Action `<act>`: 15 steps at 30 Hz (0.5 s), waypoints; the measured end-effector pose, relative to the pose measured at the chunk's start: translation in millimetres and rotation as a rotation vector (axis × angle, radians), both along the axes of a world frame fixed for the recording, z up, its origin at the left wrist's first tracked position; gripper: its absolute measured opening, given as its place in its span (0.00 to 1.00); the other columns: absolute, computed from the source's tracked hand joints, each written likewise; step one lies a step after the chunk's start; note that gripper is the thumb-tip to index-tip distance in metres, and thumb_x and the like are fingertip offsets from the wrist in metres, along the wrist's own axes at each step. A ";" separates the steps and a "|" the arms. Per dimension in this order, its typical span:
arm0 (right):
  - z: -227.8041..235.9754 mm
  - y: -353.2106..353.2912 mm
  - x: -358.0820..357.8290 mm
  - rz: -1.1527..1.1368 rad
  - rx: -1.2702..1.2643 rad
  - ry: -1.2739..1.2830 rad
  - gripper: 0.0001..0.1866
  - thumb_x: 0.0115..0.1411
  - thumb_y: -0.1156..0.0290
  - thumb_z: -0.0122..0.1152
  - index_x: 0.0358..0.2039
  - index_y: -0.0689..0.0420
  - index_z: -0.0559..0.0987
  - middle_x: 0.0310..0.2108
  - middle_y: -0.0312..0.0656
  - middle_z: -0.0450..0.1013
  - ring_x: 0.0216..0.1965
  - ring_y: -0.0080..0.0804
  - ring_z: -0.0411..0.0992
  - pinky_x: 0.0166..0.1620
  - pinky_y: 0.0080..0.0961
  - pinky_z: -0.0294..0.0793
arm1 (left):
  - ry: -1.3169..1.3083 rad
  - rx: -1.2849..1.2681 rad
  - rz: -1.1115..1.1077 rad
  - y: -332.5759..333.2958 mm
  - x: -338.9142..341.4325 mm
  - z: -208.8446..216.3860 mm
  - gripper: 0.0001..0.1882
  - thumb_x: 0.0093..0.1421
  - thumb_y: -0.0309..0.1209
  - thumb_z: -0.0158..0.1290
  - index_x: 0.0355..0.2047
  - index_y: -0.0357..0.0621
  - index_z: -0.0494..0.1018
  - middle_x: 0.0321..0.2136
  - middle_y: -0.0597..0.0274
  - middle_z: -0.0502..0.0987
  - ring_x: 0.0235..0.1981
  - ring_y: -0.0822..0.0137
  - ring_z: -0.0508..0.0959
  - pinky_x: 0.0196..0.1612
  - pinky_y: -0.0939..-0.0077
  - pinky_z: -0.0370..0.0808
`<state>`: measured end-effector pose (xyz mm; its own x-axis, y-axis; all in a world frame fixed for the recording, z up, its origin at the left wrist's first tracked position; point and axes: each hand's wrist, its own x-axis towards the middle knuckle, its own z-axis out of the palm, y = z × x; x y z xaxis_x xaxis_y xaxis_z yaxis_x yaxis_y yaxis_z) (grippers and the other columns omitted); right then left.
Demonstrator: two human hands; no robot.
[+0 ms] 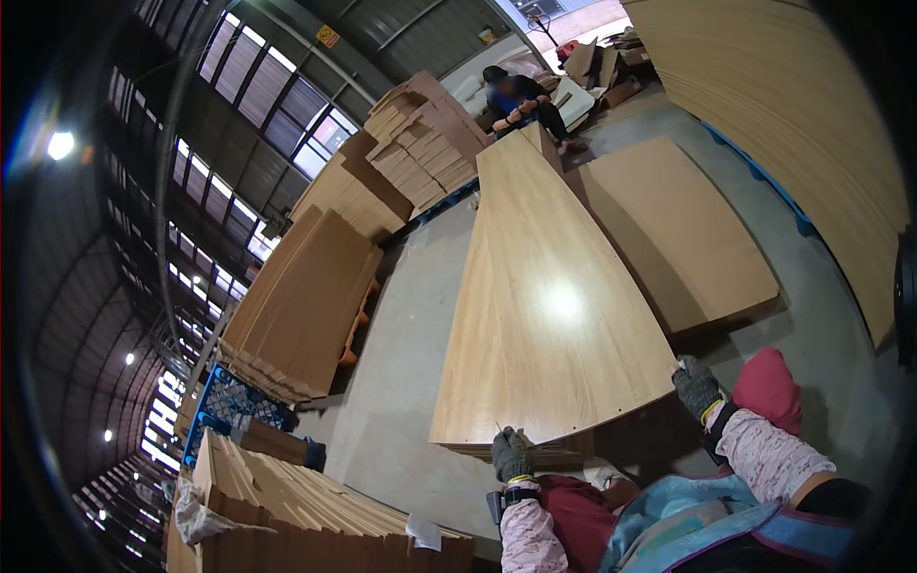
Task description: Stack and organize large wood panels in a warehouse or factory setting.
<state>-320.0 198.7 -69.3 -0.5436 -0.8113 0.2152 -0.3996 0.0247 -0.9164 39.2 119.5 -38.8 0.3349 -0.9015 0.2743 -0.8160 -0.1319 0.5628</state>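
Note:
A long, light wood-grain board [564, 334] stretches away from me, its glossy face up and small dark holes along its near edge. My left hand [513, 454], in a grey knit glove with a yellow cuff, is closed on the near edge toward the left corner. At the near right corner my right hand [697, 385], gloved alike, is closed on the same board. The fingers under the board are hidden. More boards show beneath its near left part, partly covered by it.
Another person [521, 100] crouches by the board's far end. To the right lies a brown cardboard-coloured stack [688, 229], with a tall board stack [802, 124] beyond. Stacked panels [301, 296] line the left, near a blue pallet [229, 401]. More panels [315, 506] stand at lower left.

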 end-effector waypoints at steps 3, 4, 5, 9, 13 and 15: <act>-2.5 -1.0 1.5 -0.026 0.041 0.056 0.18 0.56 0.59 0.55 0.41 0.60 0.73 0.32 0.51 0.73 0.35 0.47 0.72 0.39 0.35 0.70 | 0.017 -0.002 0.004 -3.8 5.9 -9.4 0.23 0.61 0.48 0.41 0.37 0.40 0.73 0.33 0.43 0.75 0.36 0.43 0.74 0.39 0.54 0.70; -6.1 -1.3 1.8 -0.048 0.053 0.051 0.18 0.57 0.59 0.54 0.41 0.60 0.73 0.32 0.51 0.74 0.36 0.47 0.72 0.39 0.36 0.70 | 0.017 -0.014 -0.014 -4.1 6.7 -11.1 0.23 0.61 0.48 0.41 0.37 0.41 0.73 0.33 0.43 0.75 0.36 0.43 0.74 0.39 0.53 0.69; -8.3 -2.2 2.1 -0.045 0.052 0.055 0.18 0.57 0.59 0.54 0.41 0.60 0.73 0.32 0.51 0.74 0.36 0.47 0.72 0.39 0.36 0.70 | 0.021 -0.015 -0.011 -4.4 7.7 -12.5 0.23 0.61 0.48 0.41 0.37 0.41 0.73 0.33 0.43 0.75 0.36 0.43 0.74 0.39 0.53 0.69; -16.2 -2.2 2.4 -0.070 0.017 0.031 0.19 0.56 0.59 0.54 0.42 0.60 0.73 0.33 0.52 0.74 0.37 0.48 0.72 0.40 0.37 0.70 | 0.025 0.017 -0.009 -1.0 4.1 -5.0 0.22 0.62 0.47 0.40 0.36 0.40 0.73 0.33 0.41 0.75 0.36 0.42 0.73 0.39 0.54 0.69; -12.1 -0.9 2.7 -0.048 -0.002 -0.003 0.19 0.57 0.58 0.55 0.43 0.59 0.73 0.34 0.52 0.74 0.37 0.47 0.73 0.40 0.37 0.71 | 0.064 0.027 -0.011 4.1 -0.7 5.2 0.22 0.62 0.46 0.40 0.35 0.39 0.73 0.33 0.41 0.74 0.36 0.42 0.72 0.40 0.54 0.68; -14.9 -2.3 1.7 -0.054 0.008 0.008 0.19 0.57 0.59 0.55 0.43 0.59 0.73 0.34 0.52 0.74 0.37 0.47 0.73 0.40 0.36 0.71 | 0.060 0.022 -0.014 1.3 2.4 0.0 0.22 0.62 0.46 0.40 0.35 0.39 0.73 0.33 0.41 0.74 0.36 0.42 0.73 0.39 0.54 0.68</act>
<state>-318.3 196.4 -84.2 -0.5847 -0.7827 0.2133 -0.4044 0.0534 -0.9130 41.6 120.8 -38.8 0.3371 -0.9118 0.2346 -0.7830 -0.1331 0.6077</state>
